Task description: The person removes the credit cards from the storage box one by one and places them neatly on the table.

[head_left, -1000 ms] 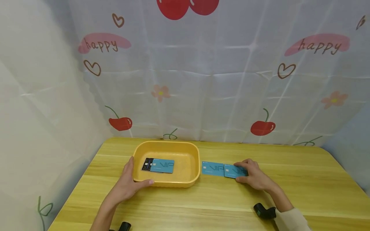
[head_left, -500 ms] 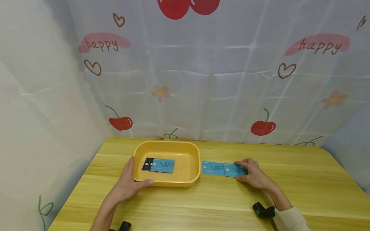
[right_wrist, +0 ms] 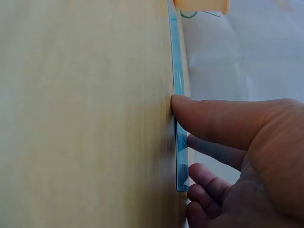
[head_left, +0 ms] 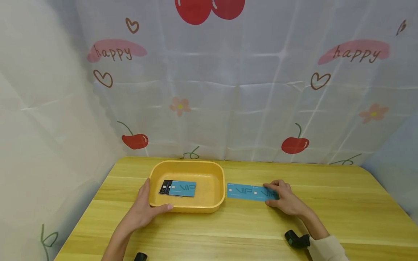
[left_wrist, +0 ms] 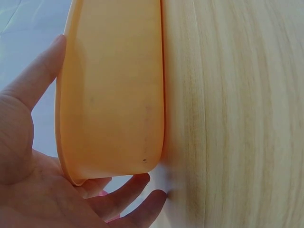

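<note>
In the head view, a yellow plastic basin point(head_left: 209, 209) stands on the wooden table. My left hand point(head_left: 139, 212) holds its near left corner, thumb point(left_wrist: 45, 66) at the rim and fingers around the end wall. In the basin a blue VIP card point(head_left: 183, 189) overlaps black cards point(head_left: 166, 187). To its right, a blue VIP card point(head_left: 239, 191) lies on the table. My right hand point(head_left: 287, 199) pinches another blue VIP card point(head_left: 259, 194) between thumb and index finger, one at each long edge, against the left card's right end.
The light wooden tabletop point(head_left: 209, 235) reaches back to a white sheet point(head_left: 235, 119) printed with cherries and hearts. Black devices hang at both wrists, the right one point(head_left: 297, 239) just above the table.
The card in my right hand sat slightly askew with a distinct edge; now it lies more level and in line with the left card. My left hand and the basin have stayed put.
</note>
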`<state>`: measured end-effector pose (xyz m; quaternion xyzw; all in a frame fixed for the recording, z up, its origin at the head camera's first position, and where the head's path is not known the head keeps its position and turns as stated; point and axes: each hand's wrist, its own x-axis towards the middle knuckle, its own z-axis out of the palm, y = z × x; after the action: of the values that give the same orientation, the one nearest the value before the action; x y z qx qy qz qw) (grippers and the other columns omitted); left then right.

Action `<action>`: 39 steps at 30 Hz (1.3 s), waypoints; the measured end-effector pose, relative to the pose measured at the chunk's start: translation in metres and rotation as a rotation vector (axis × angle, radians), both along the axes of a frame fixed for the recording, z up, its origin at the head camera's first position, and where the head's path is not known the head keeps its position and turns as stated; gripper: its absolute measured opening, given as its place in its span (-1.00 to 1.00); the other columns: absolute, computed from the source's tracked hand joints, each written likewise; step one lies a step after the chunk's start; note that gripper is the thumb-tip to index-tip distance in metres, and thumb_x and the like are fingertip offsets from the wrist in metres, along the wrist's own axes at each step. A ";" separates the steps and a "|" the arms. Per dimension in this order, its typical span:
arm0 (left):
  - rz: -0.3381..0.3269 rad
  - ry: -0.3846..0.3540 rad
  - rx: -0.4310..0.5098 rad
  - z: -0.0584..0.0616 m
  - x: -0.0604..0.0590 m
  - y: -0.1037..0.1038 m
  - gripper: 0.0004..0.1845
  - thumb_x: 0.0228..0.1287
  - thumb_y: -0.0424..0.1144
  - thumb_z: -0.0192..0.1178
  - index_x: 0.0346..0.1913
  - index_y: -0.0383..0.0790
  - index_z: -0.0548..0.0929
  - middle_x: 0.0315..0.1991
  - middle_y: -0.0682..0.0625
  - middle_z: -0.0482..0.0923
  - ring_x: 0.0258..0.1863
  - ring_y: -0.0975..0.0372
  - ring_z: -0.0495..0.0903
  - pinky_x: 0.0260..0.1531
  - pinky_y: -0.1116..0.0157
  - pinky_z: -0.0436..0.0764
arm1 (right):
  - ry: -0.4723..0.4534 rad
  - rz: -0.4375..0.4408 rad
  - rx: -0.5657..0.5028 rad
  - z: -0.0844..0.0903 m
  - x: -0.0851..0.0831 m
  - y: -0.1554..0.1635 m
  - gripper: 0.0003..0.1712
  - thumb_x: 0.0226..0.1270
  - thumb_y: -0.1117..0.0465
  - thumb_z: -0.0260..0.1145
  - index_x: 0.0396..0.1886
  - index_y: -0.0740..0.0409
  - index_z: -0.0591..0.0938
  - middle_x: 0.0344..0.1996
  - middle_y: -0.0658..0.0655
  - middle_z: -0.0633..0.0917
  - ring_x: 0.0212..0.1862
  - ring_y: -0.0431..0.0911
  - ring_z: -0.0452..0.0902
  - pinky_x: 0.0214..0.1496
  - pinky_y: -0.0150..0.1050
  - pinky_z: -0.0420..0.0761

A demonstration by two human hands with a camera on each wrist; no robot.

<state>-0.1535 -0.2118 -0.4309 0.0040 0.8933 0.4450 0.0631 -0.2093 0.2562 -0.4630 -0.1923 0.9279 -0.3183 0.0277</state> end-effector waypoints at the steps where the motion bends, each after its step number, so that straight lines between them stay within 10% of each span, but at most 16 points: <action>1: 0.000 0.000 -0.001 0.000 0.000 0.000 0.41 0.04 0.10 0.50 0.52 -0.41 -0.40 0.51 -0.42 -0.31 0.46 -0.23 -0.12 0.36 -0.19 0.02 | 0.006 0.005 0.003 0.000 0.000 0.000 -0.41 0.24 0.25 0.44 0.24 0.38 0.54 0.06 0.31 0.42 0.07 0.22 0.21 0.03 0.12 0.30; 39: -0.009 -0.020 -0.013 0.004 0.002 0.001 0.40 0.07 0.09 0.48 0.51 -0.43 -0.43 0.50 -0.45 -0.34 0.46 -0.26 -0.13 0.35 -0.21 0.02 | -0.075 -0.178 -0.096 0.008 0.005 -0.021 -0.12 0.36 -0.14 0.31 0.41 0.40 0.31 0.22 0.47 0.30 0.23 0.33 0.09 0.08 0.30 0.34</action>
<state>-0.1512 -0.2111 -0.4270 0.0030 0.8955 0.4389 0.0741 -0.2043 0.2356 -0.4555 -0.0980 0.9232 -0.3707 0.0249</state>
